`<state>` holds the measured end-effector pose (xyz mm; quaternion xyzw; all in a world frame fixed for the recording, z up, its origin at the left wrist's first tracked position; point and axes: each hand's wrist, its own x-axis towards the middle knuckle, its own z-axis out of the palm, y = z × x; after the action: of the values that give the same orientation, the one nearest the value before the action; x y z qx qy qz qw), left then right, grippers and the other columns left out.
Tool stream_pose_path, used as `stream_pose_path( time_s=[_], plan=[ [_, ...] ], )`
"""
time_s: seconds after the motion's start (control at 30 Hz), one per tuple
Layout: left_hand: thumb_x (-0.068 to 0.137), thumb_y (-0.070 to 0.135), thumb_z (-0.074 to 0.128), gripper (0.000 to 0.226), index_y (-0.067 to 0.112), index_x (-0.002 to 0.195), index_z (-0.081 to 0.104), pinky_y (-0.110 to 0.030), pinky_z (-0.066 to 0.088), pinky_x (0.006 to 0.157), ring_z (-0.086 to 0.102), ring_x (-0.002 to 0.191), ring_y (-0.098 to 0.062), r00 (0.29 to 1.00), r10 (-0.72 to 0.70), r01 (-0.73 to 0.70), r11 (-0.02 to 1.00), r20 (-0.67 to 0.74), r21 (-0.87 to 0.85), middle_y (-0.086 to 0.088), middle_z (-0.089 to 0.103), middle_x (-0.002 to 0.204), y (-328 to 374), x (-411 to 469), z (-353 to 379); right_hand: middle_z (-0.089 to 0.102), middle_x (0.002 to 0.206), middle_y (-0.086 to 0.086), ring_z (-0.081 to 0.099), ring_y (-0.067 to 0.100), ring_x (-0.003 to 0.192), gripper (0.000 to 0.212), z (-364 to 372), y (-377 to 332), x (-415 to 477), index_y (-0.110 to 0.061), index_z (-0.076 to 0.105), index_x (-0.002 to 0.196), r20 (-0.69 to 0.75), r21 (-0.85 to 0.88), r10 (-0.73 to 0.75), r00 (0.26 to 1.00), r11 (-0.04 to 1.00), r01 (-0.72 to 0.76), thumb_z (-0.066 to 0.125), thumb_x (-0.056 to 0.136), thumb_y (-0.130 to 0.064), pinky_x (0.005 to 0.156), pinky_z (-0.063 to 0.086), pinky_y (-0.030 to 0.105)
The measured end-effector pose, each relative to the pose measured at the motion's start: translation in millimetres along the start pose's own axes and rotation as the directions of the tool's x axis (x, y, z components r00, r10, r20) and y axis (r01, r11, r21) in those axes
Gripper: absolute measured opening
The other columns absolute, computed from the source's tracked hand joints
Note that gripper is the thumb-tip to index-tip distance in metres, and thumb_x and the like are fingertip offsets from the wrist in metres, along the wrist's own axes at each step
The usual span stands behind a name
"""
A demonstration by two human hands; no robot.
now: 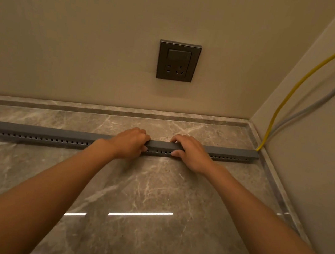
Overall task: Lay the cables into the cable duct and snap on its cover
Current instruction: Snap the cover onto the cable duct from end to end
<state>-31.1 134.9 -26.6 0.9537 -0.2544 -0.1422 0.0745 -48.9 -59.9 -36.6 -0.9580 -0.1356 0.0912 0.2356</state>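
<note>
Both hands clamped on the cable duct (39, 133) below the wall socket (178, 61).
I see the left hand (130, 143) and right hand (191, 153) with fingers curled over its smooth grey cover (159, 144), thumbs on the slotted side; it lies on the glossy veined marble floor (151, 190). Right of the socket, a yellow cable (302, 80) and a grey cable (332, 92) drop toward its end.
</note>
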Motion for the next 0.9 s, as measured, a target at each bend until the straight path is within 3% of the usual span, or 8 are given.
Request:
stream_pose_path(
  time_s=[0.17,0.27,0.37,0.47,0.6,0.73,0.9],
  plan=[
    [0.092,0.020,0.052,0.026,0.011,0.116,0.049,-0.031,0.041,0.084,0.050,0.098,-0.022,0.994,-0.014,-0.004,0.987,-0.110,-0.162,-0.010,0.054,0.116,-9.9,-5.5,8.7,0.055,0.095,0.002,0.048,0.018,0.088,0.019,-9.7,5.4,9.9,-0.014,0.055,0.104,0.092,0.146,0.029,0.995,0.988,-0.042,0.059,0.087,-0.018,0.075,0.034,0.029],
    [0.087,0.021,0.060,0.038,0.007,0.121,0.049,-0.035,0.045,0.086,0.053,0.097,-0.026,0.961,0.090,-0.075,0.995,-0.261,0.067,-0.011,0.054,0.116,-12.8,-15.0,20.3,0.056,0.094,0.002,0.051,0.018,0.087,0.018,-15.9,7.3,15.1,-0.012,0.060,0.105,0.145,0.222,0.034,0.989,0.973,-0.066,0.059,0.087,-0.017,0.077,0.037,0.028],
    [0.084,0.009,0.064,0.026,-0.001,0.107,0.062,-0.041,0.051,0.075,0.061,0.085,-0.034,0.925,0.161,-0.075,0.965,-0.343,0.250,-0.019,0.064,0.098,-11.3,-16.9,20.6,0.063,0.102,0.011,0.053,0.017,0.091,0.020,-18.5,8.4,20.3,-0.010,0.063,0.107,0.154,0.249,0.048,0.987,0.965,-0.086,0.056,0.089,-0.018,0.081,0.039,0.029],
    [0.092,0.012,0.050,0.026,0.002,0.115,0.055,-0.039,0.045,0.081,0.056,0.097,-0.031,0.944,0.093,-0.028,0.979,-0.317,0.204,-0.017,0.059,0.110,-6.5,-11.9,18.8,0.065,0.107,0.013,0.055,0.020,0.092,0.024,-14.5,5.9,21.1,-0.011,0.065,0.104,0.098,0.141,0.051,0.994,0.988,-0.064,0.052,0.092,-0.026,0.078,0.038,0.030],
    [0.095,0.018,0.043,0.026,0.008,0.118,0.049,-0.033,0.042,0.082,0.051,0.104,-0.025,0.954,0.030,0.031,0.979,-0.297,0.201,-0.010,0.055,0.118,-4.2,-6.5,21.2,0.054,0.105,0.007,0.049,0.021,0.098,0.041,1.6,-6.2,17.8,-0.010,0.060,0.108,0.017,-0.186,-0.048,0.999,0.981,0.051,0.059,0.083,-0.043,0.083,0.039,0.033],
    [0.094,0.017,0.044,0.024,0.007,0.114,0.050,-0.035,0.043,0.079,0.053,0.101,-0.026,0.961,0.038,0.025,0.974,-0.273,0.223,-0.011,0.056,0.116,-4.6,-4.4,18.2,0.054,0.115,0.013,0.049,0.028,0.105,0.032,15.7,-16.2,17.8,-0.003,0.054,0.111,-0.082,-0.305,-0.099,0.992,0.950,0.069,0.058,0.088,-0.024,0.092,0.038,0.038],
    [0.092,0.018,0.047,0.026,0.006,0.115,0.051,-0.036,0.044,0.078,0.054,0.100,-0.027,0.960,0.047,0.009,0.980,-0.277,0.197,-0.011,0.057,0.115,-5.2,-5.2,20.4,0.054,0.117,0.012,0.049,0.028,0.105,0.030,19.8,-15.9,12.7,-0.004,0.053,0.112,-0.118,-0.360,-0.115,0.986,0.931,0.065,0.054,0.090,-0.023,0.094,0.038,0.038]
  ],
)
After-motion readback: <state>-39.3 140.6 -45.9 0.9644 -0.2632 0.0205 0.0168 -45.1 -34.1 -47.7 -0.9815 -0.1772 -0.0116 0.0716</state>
